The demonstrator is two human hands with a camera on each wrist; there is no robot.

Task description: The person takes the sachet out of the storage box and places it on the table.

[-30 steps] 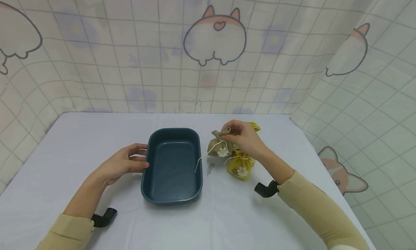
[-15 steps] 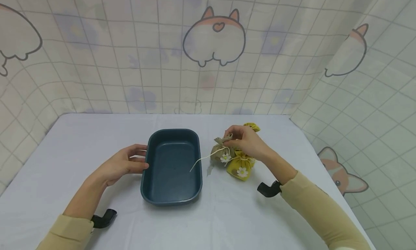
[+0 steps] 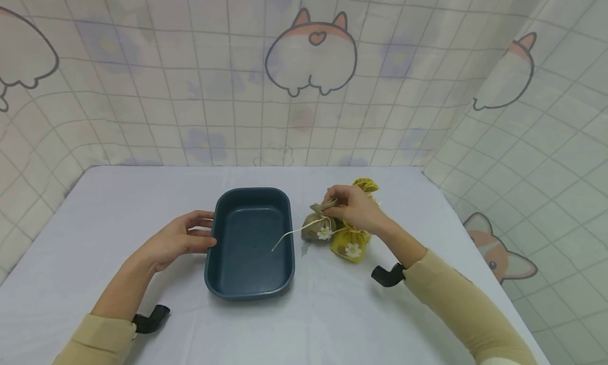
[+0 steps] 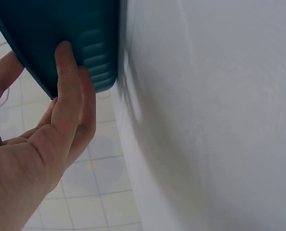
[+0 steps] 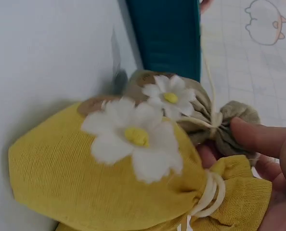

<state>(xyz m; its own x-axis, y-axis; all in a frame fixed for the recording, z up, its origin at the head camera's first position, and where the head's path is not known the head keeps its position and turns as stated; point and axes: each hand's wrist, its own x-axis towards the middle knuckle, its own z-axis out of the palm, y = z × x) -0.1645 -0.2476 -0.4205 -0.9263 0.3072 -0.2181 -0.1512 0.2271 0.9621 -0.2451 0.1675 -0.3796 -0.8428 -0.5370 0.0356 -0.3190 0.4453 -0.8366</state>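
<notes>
My left hand [image 3: 178,237] rests against the left side of a dark teal tray [image 3: 252,294]. The left wrist view shows its fingers [image 4: 66,72] on the tray's outer wall, the thumb near the rim. To the tray's right, my right hand [image 3: 356,209] pinches the gathered neck of a beige drawstring pouch [image 3: 313,229] decorated with a white flower. Its pale cord trails over the tray's right rim. Beside that pouch lies a yellow drawstring pouch [image 3: 349,245], also flowered, partly under my right hand. Another yellow pouch [image 3: 366,184] shows behind the hand, mostly hidden.
A white cloth [image 3: 304,328] covers the table. A curtain [image 3: 190,90] with a grid and cartoon dogs hangs at the back and along the sides. Each wrist carries a black camera mount [image 3: 388,275].
My right hand first shifts slightly right and nearer with the beige pouch, then back left. The cord's loose end swings further over the tray. My left hand and the tray stay put.
</notes>
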